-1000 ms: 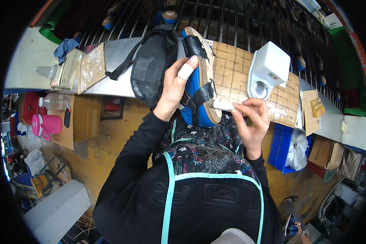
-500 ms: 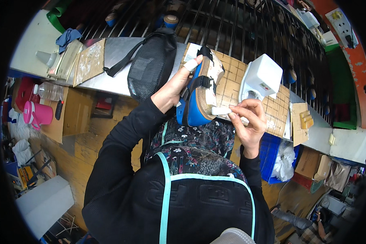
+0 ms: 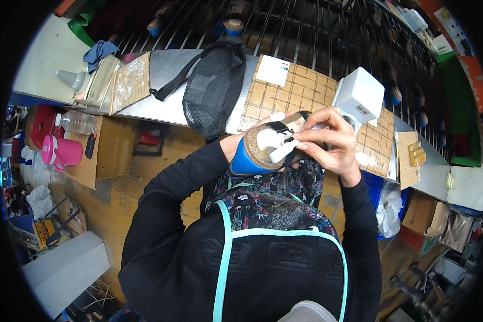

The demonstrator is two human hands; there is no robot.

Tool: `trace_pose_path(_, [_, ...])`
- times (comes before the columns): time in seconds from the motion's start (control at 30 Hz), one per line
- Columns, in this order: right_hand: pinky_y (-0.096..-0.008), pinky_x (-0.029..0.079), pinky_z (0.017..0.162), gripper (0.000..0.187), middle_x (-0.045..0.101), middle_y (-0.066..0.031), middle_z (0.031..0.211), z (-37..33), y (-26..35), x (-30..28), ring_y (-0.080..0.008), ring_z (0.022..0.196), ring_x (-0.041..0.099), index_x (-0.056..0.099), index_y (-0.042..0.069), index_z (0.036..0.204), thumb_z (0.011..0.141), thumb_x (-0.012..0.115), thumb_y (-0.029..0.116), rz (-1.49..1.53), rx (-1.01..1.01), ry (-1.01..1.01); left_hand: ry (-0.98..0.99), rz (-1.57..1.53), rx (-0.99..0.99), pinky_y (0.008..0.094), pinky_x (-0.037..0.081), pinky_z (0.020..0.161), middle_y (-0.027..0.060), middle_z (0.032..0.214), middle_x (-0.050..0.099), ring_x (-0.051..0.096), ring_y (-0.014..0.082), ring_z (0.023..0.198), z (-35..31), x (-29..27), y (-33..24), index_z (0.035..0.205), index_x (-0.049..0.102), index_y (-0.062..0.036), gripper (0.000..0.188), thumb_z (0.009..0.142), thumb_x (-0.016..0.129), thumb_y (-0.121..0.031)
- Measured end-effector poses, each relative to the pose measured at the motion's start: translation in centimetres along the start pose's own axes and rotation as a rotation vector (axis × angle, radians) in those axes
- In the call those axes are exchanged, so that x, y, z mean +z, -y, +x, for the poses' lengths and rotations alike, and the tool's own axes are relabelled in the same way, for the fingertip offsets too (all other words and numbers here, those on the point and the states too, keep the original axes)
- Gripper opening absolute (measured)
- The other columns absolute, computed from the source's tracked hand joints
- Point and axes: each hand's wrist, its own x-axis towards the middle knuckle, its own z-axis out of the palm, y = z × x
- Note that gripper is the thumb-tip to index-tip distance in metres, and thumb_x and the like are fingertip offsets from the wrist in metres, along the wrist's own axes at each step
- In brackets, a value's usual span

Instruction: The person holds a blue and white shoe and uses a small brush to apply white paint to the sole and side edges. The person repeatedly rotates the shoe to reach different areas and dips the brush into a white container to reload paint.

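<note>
A blue shoe last (image 3: 237, 161) with a tan, cork-like rim and a white patch on its underside is tilted up in front of my lap. Black straps wrap across it. My left hand (image 3: 232, 147) grips the last from behind, its fingers mostly hidden by it. My right hand (image 3: 335, 140) pinches a small white brush-like tool (image 3: 283, 152) between thumb and fingers. The tool's blunt white end lies over the underside near the rim; whether it touches cannot be told. Just beyond my right hand stands a white square-sided container (image 3: 362, 94).
A gridded cardboard sheet (image 3: 306, 88) lies on the metal bench, with a black mesh bag (image 3: 212, 91) to its left. Yellowish blocks (image 3: 416, 154) sit on cardboard at right. Behind the bench runs a rack of metal bars (image 3: 295, 32). A pink bucket (image 3: 61, 152) is lower left.
The shoe last has turned in my left hand, so its underside now faces up more and the hand is more hidden. My right hand has moved with the white tool onto the underside.
</note>
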Motion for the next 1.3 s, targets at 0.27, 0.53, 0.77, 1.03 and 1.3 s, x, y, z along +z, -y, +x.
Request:
trace_pose_path(0.27, [-0.0296,0.035,0.074,0.021,0.062,-0.0011,0.085,1.2,-0.3,-0.7,-0.0137,0.078,0.055,0.078,0.014,0.09,0.07,0.081,0.018,0.06,-0.027,0.215,0.236,-0.336,-0.295,0.0361,0.06,0.066,0.0281,0.11,0.059,0.066,0.0364,0.091,-0.9,1.1,1.0,0.132,0.041,0.0087,0.06,0.099,0.048,-0.041])
trace_pose_path(0.53, [-0.031,0.033,0.078,0.023,0.062,0.0,0.088,-0.8,1.9,-1.6,-0.0135,0.078,0.056,0.077,0.016,0.092,0.069,0.081,0.015,-0.52,0.142,-0.218,-0.022,-0.125,0.162,0.0371,0.061,0.076,0.0217,0.123,0.058,0.066,0.0272,0.102,2.2,0.3,-0.9,0.138,0.041,-0.0009,0.068,0.096,0.047,-0.054])
trace_pose_path(0.77, [-0.0312,0.029,0.073,0.025,0.061,0.0,0.084,-5.1,4.8,3.2,-0.0123,0.075,0.053,0.077,0.015,0.093,0.069,0.082,0.012,-0.366,0.24,-0.265,-0.264,0.206,0.54,0.0314,0.056,0.089,0.0165,0.122,0.061,0.066,0.0204,0.105,2.4,1.0,-4.4,0.135,0.045,0.0016,0.065,0.099,0.04,-0.052])
trace_pose_path(1.03, [-0.0262,0.046,0.066,0.019,0.057,-0.0063,0.095,-1.9,-2.2,1.0,-0.0148,0.079,0.055,0.075,0.005,0.096,0.077,0.076,0.005,-0.348,0.345,-0.71,-0.427,0.502,0.387,0.0262,0.049,0.083,0.0082,0.103,0.065,0.062,0.0129,0.092,3.2,2.2,-2.5,0.117,0.058,0.0027,0.06,0.093,0.054,-0.052])
trace_pose_path(1.3, [-0.0224,0.046,0.061,0.016,0.057,-0.0071,0.095,-5.6,0.7,3.7,-0.0092,0.069,0.056,0.075,0.002,0.093,0.078,0.077,0.003,-0.015,0.465,-0.472,-0.601,0.598,0.484,0.0233,0.043,0.071,0.0018,0.085,0.06,0.053,0.0079,0.077,3.4,0.1,-3.3,0.098,0.064,0.0013,0.048,0.093,0.058,-0.046])
